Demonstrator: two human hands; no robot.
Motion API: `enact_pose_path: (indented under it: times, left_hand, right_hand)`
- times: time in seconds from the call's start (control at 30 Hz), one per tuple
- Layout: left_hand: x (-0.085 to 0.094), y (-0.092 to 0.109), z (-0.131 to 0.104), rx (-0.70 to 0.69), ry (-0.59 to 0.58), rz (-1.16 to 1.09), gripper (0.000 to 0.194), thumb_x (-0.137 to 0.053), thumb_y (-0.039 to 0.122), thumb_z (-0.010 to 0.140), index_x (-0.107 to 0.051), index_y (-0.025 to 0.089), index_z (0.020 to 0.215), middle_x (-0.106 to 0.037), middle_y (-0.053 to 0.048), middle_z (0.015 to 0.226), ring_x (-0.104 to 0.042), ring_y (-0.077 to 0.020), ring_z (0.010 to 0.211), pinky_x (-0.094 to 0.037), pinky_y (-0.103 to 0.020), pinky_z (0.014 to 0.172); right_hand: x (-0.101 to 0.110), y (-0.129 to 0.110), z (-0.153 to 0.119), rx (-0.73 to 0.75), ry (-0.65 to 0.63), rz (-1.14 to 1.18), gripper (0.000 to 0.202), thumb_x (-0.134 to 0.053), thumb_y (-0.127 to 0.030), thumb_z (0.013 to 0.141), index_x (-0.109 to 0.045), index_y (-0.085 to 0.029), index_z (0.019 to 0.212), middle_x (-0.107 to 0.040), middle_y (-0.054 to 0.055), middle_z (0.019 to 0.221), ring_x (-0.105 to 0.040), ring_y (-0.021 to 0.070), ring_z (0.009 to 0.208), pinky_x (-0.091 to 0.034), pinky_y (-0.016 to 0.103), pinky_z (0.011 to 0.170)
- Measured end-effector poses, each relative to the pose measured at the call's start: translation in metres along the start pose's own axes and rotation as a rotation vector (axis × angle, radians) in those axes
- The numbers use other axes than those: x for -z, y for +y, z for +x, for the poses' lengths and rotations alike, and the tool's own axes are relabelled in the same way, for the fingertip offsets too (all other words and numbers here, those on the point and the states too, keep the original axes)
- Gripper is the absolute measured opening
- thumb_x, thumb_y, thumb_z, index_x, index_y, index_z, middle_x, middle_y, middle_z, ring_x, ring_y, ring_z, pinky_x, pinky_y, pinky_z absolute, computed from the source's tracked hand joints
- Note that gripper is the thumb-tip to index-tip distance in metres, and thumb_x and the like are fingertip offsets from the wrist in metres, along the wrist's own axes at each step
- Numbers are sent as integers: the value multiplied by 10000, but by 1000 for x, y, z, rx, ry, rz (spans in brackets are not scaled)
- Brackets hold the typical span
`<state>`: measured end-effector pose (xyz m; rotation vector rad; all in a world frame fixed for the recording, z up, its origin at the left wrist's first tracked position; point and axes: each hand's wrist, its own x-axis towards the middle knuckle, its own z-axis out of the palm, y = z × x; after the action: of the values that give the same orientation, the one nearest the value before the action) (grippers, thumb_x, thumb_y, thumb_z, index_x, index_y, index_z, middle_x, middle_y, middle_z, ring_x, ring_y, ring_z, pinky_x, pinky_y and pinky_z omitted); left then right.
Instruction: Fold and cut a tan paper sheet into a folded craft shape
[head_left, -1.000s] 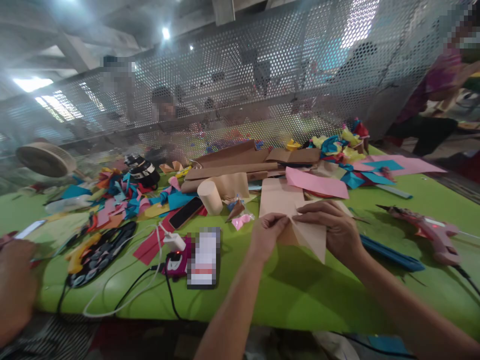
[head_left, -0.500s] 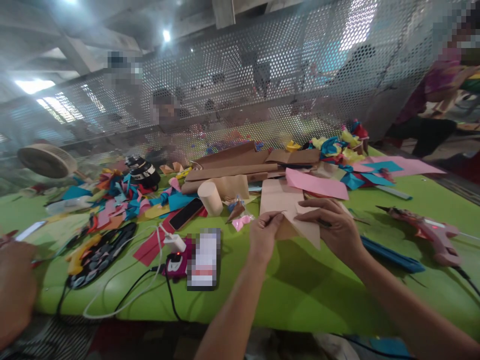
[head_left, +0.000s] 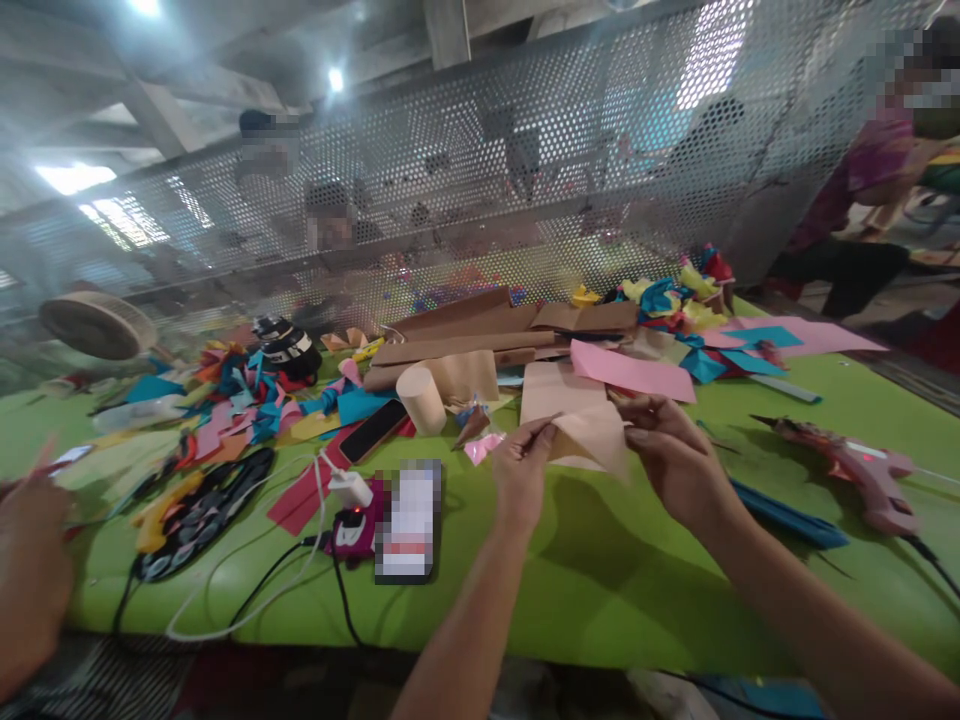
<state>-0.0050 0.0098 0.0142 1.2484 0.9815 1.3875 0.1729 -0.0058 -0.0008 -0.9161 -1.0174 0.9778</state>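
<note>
A small piece of tan paper [head_left: 596, 432] is held above the green table, between my two hands. My left hand [head_left: 523, 465] pinches its left edge with thumb and fingers. At the paper's right edge, my right hand [head_left: 679, 455] grips it between thumb and fingertips. Behind it lies a larger tan sheet [head_left: 551, 385], partly covered by a pink sheet [head_left: 634, 373]. To the right of my right hand rests a blue folded strip [head_left: 791, 515], and farther right a pink glue gun [head_left: 862, 465] with a lit red light.
Left of my hands are a phone [head_left: 409, 520], a purple power adapter [head_left: 356, 525] with trailing cables, a paper roll [head_left: 421, 400] and colourful paper scraps [head_left: 262, 405]. Brown cardboard [head_left: 457, 320] lies at the back. Another person's hand [head_left: 30, 560] is at far left.
My right hand has shifted slightly right and its fingers have moved to the paper's right edge. The paper, earlier angled with a corner hanging down, is now stretched between both hands.
</note>
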Motion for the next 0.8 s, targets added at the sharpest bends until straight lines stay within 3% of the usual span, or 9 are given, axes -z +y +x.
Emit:
enact_pose_path:
  times: [0.1, 0.2, 0.27, 0.47, 0.67, 0.8]
  left_hand:
    - [1, 1, -3, -135, -20, 96, 171, -675, 251, 876, -801, 279, 988, -785, -51, 1067, -718, -230, 1040, -483, -417, 1041]
    - [1, 0, -5, -286, -107, 245, 207, -661, 210, 895, -792, 325, 1008, -781, -36, 1093, -723, -217, 1063, -349, -463, 1168]
    - [1, 0, -6, -347, -180, 320, 238, -642, 194, 911, -782, 346, 1029, -775, -29, 1112, -718, -216, 1083, -310, -482, 1186]
    - [-1, -3, -5, -373, -280, 397, 232, -617, 233, 939, -755, 344, 1089, -764, -30, 1140, -721, -222, 1080, -324, -507, 1167]
    - [-1, -9, -5, -419, -270, 415, 218, -629, 240, 939, -756, 341, 1084, -771, -21, 1111, -740, -211, 1030, -384, -488, 1137]
    - [-2, -12, -5, -459, -226, 410, 193, -625, 265, 946, -762, 312, 1073, -779, -26, 1087, -747, -204, 1005, -443, -474, 1101]
  right_hand:
    - [1, 1, 4, -183, -3, 149, 149, -688, -415, 790, -639, -274, 782, -711, 12, 791, -650, 184, 638, -517, 299, 561]
    - [-1, 3, 2, -339, -70, 156, 277, -731, -531, 752, -706, -263, 819, -761, 34, 814, -695, 226, 687, -546, 336, 592]
    - [-2, 3, 0, -394, -122, 139, 330, -806, -527, 680, -733, -251, 846, -781, 44, 828, -712, 242, 714, -559, 347, 622]
    - [-4, 4, 0, -438, -86, 167, 381, -924, -458, 546, -742, -232, 791, -782, 19, 773, -690, 189, 641, -535, 296, 593]
    - [-9, 3, -2, -480, -50, 253, 447, -978, -370, 450, -735, -223, 796, -768, -6, 764, -677, 161, 670, -529, 273, 641]
    - [-12, 3, -3, -485, -36, 270, 454, -977, -349, 457, -725, -221, 812, -756, -16, 776, -661, 146, 676, -497, 256, 637]
